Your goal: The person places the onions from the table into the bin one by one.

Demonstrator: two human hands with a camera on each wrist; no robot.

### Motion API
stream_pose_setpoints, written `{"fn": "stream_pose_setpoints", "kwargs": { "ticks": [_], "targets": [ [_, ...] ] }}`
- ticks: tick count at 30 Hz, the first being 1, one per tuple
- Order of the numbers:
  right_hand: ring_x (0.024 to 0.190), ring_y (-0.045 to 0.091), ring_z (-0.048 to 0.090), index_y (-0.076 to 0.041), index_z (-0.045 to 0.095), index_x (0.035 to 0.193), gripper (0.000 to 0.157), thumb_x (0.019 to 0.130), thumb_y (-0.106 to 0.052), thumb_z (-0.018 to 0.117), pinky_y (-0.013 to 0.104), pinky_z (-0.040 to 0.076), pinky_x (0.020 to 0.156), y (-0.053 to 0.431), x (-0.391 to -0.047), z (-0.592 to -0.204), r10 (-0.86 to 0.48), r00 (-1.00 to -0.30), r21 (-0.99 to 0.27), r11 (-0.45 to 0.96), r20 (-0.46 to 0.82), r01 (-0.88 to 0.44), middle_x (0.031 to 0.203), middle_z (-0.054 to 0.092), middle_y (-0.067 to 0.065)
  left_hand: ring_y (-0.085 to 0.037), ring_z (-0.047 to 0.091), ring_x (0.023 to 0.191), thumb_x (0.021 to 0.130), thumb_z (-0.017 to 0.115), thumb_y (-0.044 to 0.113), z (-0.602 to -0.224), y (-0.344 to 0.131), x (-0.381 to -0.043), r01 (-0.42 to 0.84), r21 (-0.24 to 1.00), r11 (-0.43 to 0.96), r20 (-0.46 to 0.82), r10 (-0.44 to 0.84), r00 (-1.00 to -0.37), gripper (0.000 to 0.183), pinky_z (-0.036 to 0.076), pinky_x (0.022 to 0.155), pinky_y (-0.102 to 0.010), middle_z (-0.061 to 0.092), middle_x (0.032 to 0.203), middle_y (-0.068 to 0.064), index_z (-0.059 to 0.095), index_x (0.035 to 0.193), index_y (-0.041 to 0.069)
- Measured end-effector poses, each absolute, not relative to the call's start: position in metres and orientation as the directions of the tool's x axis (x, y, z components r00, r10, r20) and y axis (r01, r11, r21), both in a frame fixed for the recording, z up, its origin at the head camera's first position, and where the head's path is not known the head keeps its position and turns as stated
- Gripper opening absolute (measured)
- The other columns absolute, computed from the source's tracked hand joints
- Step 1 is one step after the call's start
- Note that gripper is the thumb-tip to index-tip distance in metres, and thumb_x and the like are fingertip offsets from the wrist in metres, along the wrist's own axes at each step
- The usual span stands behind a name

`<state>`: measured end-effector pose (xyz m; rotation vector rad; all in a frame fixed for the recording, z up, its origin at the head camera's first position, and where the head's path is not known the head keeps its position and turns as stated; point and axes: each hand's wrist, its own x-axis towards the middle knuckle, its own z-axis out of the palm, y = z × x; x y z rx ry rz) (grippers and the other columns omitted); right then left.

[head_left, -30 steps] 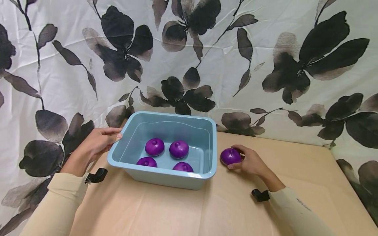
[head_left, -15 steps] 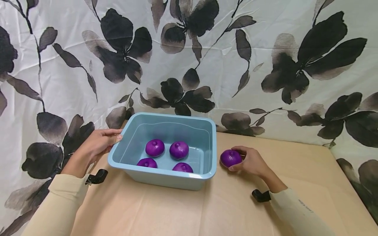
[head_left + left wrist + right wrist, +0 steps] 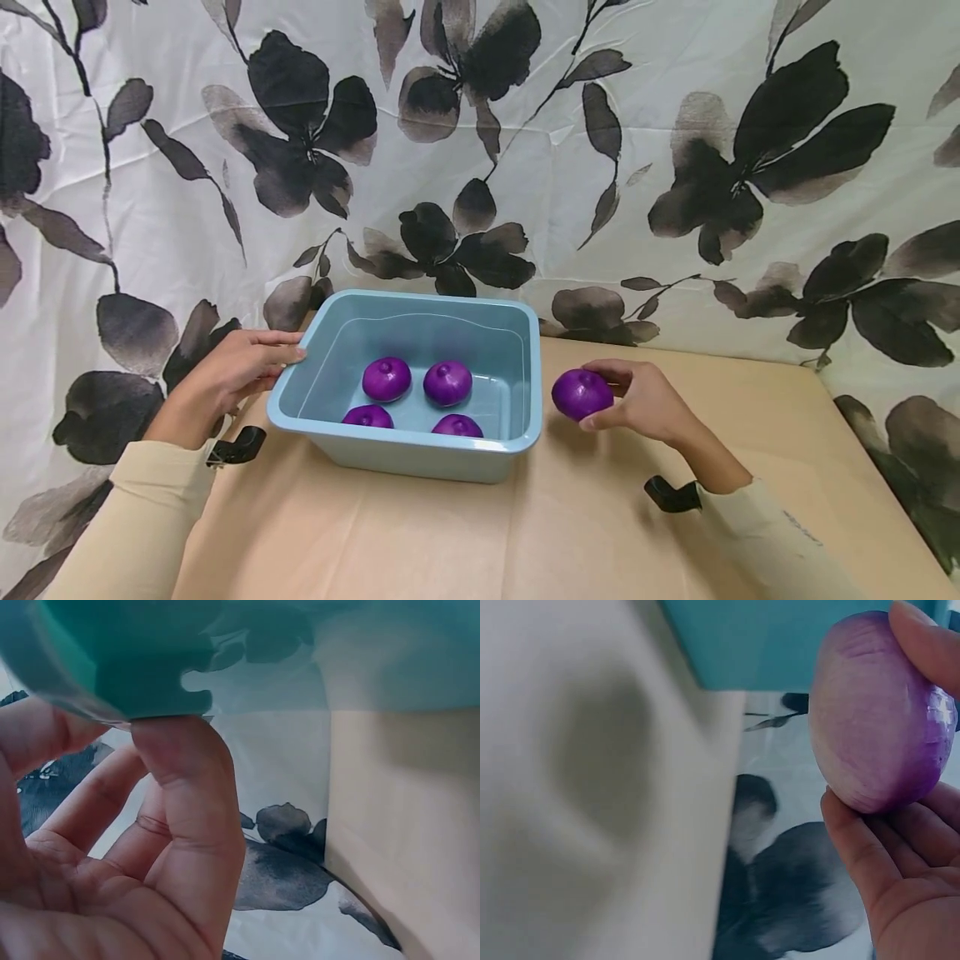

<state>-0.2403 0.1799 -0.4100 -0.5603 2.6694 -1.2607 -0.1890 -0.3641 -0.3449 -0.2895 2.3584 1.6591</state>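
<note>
A purple onion (image 3: 582,394) is held by my right hand (image 3: 637,402), thumb on the near side and fingers behind. It hangs a little above the table, its shadow showing below, just right of the light blue plastic tub (image 3: 420,462). From the right wrist view, the onion (image 3: 881,712) shows a pale, glossy underside between thumb and fingertips. Several more purple onions (image 3: 447,383) sit inside the tub, two at the front partly hidden by its near wall. With my left hand (image 3: 236,372) I pinch the tub's left rim; in the left wrist view fingertips (image 3: 165,742) meet that rim.
The tub stands on a table with a tan covering (image 3: 675,467). Behind it hangs a white cloth (image 3: 555,167) printed with dark flowers, close to the tub's back wall. The table's right edge (image 3: 885,475) runs down beside the cloth.
My right hand has closed in on the onion and raised it slightly off the table. My left hand stays at the tub's rim. The head view has shifted a little.
</note>
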Motion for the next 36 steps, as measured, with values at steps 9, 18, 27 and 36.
{"fn": "stream_pose_setpoints", "kwargs": {
  "ticks": [9,18,27,36],
  "targets": [
    [0.118,0.036,0.071,-0.006,0.066,0.135,0.078,0.067,-0.024,0.1,0.035,0.063,0.09,0.175,-0.22,-0.371,-0.415,-0.908,-0.805,0.519,0.056,-0.287,0.133,0.069,0.017,-0.001,0.069,0.075,0.098,0.07,0.019,-0.342,-0.371,-0.189,-0.326,0.87,0.37,-0.331,-0.052,-0.942,0.065,0.061,0.071,-0.022,0.073,0.084,0.017,0.045,0.154,-0.005],
    [0.118,0.038,0.071,-0.004,0.065,0.138,0.082,0.066,-0.022,0.101,0.034,0.063,0.09,0.166,-0.207,-0.344,-0.438,-0.897,-0.803,0.515,0.056,-0.301,0.135,0.068,0.018,-0.002,0.069,0.076,0.097,0.071,0.019,-0.341,-0.37,-0.19,-0.326,0.862,0.388,-0.33,-0.058,-0.942,0.066,0.061,0.071,-0.022,0.072,0.083,0.016,0.046,0.153,-0.005],
    [0.115,0.033,0.072,-0.006,0.067,0.134,0.079,0.064,-0.018,0.1,0.032,0.063,0.088,0.146,-0.202,-0.324,-0.481,-0.872,-0.808,0.477,0.088,-0.345,0.13,0.07,0.014,-0.002,0.068,0.079,0.098,0.069,0.022,-0.338,-0.369,-0.194,-0.313,0.846,0.431,-0.332,-0.033,-0.943,0.066,0.06,0.072,-0.022,0.07,0.088,0.016,0.045,0.154,-0.003],
    [0.116,0.031,0.071,-0.009,0.068,0.134,0.077,0.064,-0.014,0.099,0.038,0.063,0.091,0.119,-0.205,-0.314,-0.536,-0.84,-0.829,0.427,0.089,-0.361,0.129,0.071,0.011,-0.003,0.069,0.082,0.099,0.069,0.022,-0.334,-0.372,-0.191,-0.322,0.84,0.436,-0.346,-0.026,-0.938,0.065,0.061,0.074,-0.023,0.07,0.09,0.015,0.045,0.154,-0.004]
  ]
}}
